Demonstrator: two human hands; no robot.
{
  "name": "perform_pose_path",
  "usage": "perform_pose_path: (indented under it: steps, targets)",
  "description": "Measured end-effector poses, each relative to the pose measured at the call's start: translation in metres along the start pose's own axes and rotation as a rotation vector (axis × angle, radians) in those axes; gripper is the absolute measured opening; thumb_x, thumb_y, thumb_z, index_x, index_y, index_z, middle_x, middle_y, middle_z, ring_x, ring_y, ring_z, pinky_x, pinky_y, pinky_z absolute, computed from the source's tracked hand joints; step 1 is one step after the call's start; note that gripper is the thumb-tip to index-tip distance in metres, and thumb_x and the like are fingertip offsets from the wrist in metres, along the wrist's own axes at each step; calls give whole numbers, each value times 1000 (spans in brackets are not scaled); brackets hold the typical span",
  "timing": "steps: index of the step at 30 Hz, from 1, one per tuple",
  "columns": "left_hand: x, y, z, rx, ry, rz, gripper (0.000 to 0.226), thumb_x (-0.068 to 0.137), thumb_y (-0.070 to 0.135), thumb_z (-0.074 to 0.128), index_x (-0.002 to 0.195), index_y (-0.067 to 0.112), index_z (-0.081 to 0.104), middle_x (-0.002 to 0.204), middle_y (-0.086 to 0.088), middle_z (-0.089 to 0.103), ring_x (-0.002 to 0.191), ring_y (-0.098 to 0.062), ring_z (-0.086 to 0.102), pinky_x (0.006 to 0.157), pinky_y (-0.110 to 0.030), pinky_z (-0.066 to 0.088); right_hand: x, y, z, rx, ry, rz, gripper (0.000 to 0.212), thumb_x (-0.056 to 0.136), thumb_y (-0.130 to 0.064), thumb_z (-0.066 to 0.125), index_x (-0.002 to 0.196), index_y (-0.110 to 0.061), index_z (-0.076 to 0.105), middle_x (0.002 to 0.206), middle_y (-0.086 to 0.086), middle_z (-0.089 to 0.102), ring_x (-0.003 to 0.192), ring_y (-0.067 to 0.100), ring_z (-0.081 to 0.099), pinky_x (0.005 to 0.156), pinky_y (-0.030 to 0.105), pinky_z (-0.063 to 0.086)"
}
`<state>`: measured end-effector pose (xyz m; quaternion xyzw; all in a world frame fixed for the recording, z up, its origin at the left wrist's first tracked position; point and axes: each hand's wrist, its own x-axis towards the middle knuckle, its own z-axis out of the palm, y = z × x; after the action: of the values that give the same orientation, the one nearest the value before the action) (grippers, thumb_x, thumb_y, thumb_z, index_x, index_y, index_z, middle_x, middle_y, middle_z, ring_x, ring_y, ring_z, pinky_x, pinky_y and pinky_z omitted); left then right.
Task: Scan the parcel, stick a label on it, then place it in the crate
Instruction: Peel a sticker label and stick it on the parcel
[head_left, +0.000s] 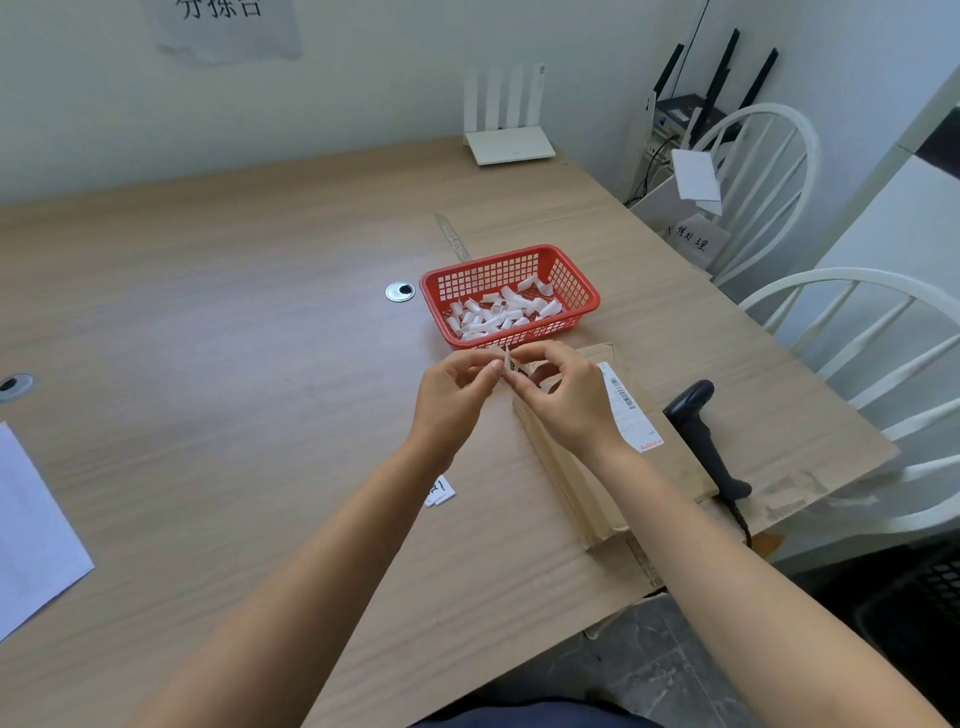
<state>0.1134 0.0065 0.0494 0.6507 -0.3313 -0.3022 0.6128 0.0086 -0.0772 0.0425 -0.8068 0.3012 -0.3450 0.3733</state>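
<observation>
At frame centre I have both hands, left (457, 387) and right (563, 397), pinching the label (508, 364) above the parcel (613, 457), which runs lengthwise toward lower right, under my right hand.

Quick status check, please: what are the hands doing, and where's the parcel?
Left hand and right hand pinching a small label between fingertips. Cardboard parcel flat on table, beneath right hand. Scanner lying beside it. Nothing blocking.

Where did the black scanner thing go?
The scanner lies on the table at the right of the head view, just right of the cardboard parcel, near the table's edge.
</observation>
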Motion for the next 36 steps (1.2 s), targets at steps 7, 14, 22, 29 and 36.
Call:
perform_pose_path:
  steps: [7,14,22,29,36]
  targets:
    - [-1,-14,0,18,43,-91,15,88,10,55,90,14,70,90,-6,69,90,-23,65,78,-32,56,-4,1,2,-103,41,-24,3,81,-13,66,81,-10,65,84,6,68,68,18,62,56,16,46]
    - [-3,-44,-7,38,159,-212,13,83,1,60,92,-3,69,89,-16,69,75,-20,64,76,-29,57,-12,5,17,-156,88,-6,5,81,-8,63,79,-3,64,81,12,66,69,22,60,64,37,49]
    - [-3,-71,-18,177,155,-198,9,80,-2,62,84,2,70,79,-11,68,61,-12,61,68,-19,53,-17,17,31,-92,115,182,7,85,-10,60,79,-7,61,73,0,59,67,17,56,64,28,45]
    - [-1,-103,-35,405,121,-323,15,83,6,60,96,4,68,90,-13,68,68,-17,61,54,-14,48,-13,26,23,-66,120,218,5,85,-10,61,80,-9,62,75,0,63,66,13,55,60,18,42]
    - [0,-86,-26,510,55,-192,18,84,16,61,99,12,69,115,-11,63,109,-21,58,91,-26,39,-19,24,28,-169,117,82,4,83,-7,62,79,-7,63,78,9,69,67,23,61,60,27,43]
